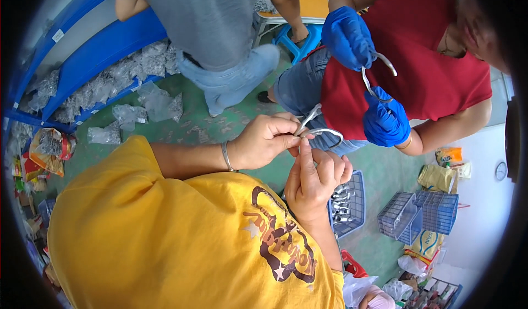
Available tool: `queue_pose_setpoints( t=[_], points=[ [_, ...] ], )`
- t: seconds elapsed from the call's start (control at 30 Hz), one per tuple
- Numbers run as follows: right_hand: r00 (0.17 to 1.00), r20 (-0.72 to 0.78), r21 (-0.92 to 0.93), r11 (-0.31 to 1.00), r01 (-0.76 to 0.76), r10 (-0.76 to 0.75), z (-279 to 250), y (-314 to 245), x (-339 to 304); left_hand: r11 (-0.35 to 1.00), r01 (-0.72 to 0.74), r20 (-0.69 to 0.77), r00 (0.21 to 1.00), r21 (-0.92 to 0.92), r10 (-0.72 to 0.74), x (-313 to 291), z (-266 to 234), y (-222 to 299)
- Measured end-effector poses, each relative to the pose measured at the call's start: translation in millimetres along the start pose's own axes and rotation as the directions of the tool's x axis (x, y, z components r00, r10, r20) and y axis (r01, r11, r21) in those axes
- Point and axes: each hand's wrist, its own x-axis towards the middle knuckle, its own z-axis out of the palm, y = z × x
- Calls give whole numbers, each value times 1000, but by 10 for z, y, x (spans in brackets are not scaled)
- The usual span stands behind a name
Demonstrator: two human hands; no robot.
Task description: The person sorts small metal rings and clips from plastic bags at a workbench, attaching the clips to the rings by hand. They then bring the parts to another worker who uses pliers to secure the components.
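My left hand, with a silver bangle at its wrist, pinches a bent, silvery metal piece between thumb and fingers. A loop and a straighter arm of the metal stick out past my fingertips, and I cannot tell if it is one piece or two. My right hand comes up from below, its fingertips closed against the same metal beside the left thumb. Across from me, a co-worker's blue-gloved hands hold similar curved metal.
A blue plastic basket of shiny metal parts stands on the green floor below my right hand. Stacked crates are at right. Blue shelving with bagged parts runs along the left. Plastic bags lie before it. A grey-shirted person stands beyond.
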Motion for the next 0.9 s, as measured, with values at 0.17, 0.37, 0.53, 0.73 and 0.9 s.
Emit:
queue_pose_setpoints(
  t=[0.17,0.37,0.53,0.73,0.9],
  points=[
    [1000,7,16,1000,-1,1,-6,6,-17,999,12,8,1000,34,-12,-18,-1,16],
    [1000,14,14,1000,-5,5,-61,-16,-47,999,-18,9,1000,39,18,-48,43,-6],
    [1000,-6,27,999,-17,17,-118,-55,-27,976,160,34,987,-149,-157,-97,52,44],
    [978,-186,42,995,-93,99,-118,-6,-49,920,235,94,972,-314,-216,-148,-15,13],
    [964,-247,5,995,-100,98,-125,-7,-53,784,305,137,951,-541,-276,-185,-10,10]
  ],
)
